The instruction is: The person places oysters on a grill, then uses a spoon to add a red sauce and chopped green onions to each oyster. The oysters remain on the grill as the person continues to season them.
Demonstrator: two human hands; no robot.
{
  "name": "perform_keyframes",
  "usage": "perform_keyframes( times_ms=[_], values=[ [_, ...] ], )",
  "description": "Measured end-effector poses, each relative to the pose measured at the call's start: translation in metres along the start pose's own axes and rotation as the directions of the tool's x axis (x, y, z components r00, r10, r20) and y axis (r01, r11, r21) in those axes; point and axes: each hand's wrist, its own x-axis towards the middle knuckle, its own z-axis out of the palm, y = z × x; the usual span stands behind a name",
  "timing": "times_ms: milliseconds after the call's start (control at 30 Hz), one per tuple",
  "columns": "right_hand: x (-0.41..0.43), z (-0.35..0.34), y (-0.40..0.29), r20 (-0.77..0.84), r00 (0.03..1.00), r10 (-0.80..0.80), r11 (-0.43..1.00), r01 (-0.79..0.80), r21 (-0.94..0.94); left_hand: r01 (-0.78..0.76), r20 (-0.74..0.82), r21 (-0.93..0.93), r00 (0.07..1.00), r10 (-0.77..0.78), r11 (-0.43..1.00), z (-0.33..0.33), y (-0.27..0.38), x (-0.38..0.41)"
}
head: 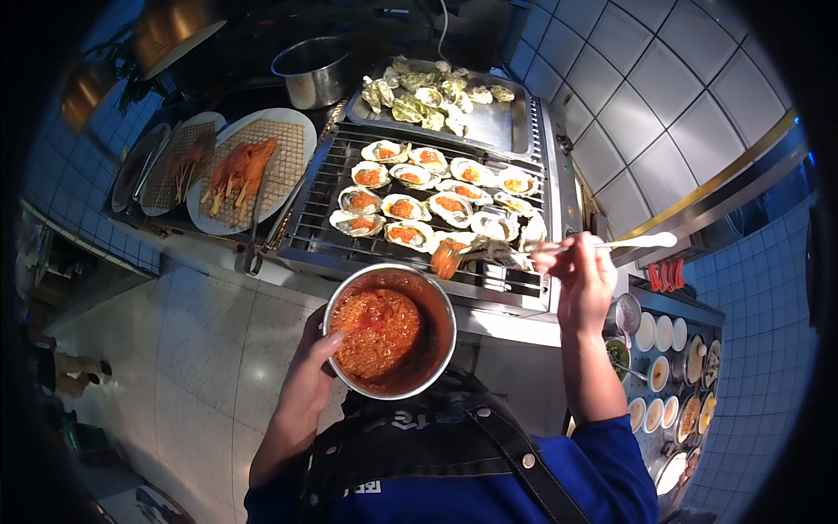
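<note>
My left hand [313, 370] grips a round metal pot [445, 354] by its left side, tilted so that the chunky red-orange sauce [376, 331] inside shows. With my right hand [586, 275] I hold a long metal spoon [645, 241] by its handle. The spoon's sauce-covered end, somewhat blurred, is over the grill's near edge, close to the front oysters. Several opened oysters [402, 208] lie in rows on the grill grate [321, 190], many topped with red-orange sauce. A few at the front right show little or no sauce.
Behind the grate, a metal tray [517, 134] bears closed oysters [419, 98]. An empty-looking steel pot [314, 82] stands at the back left. Oval plates [298, 131] at left hold skewers [242, 170] and tongs [262, 196]. Bowls of condiments [658, 373] stand at right; a tiled wall [655, 85] borders the grill.
</note>
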Motion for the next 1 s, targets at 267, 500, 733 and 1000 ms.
perform_keyframes(
  times_ms=[267,500,733,1000],
  values=[
    [-0.015,-0.012,0.003,0.531,0.709,-0.464,0.22,0.673,-0.706,-0.02,0.017,-0.013,1.0,0.02,1.0,-0.006,-0.004,0.002],
    [-0.012,-0.007,0.003,0.753,0.437,-0.491,0.012,0.868,-0.496,-0.015,0.005,-0.024,1.0,0.015,1.0,-0.004,-0.002,0.002],
    [-0.019,-0.015,0.0,0.64,0.652,-0.406,0.165,0.741,-0.65,-0.022,0.022,-0.017,1.0,0.022,1.0,-0.006,-0.002,0.001],
    [-0.058,0.016,-0.012,0.412,0.723,-0.554,0.761,0.641,-0.101,0.024,0.016,-0.028,1.0,-0.023,0.999,-0.008,-0.004,0.001]
  ],
)
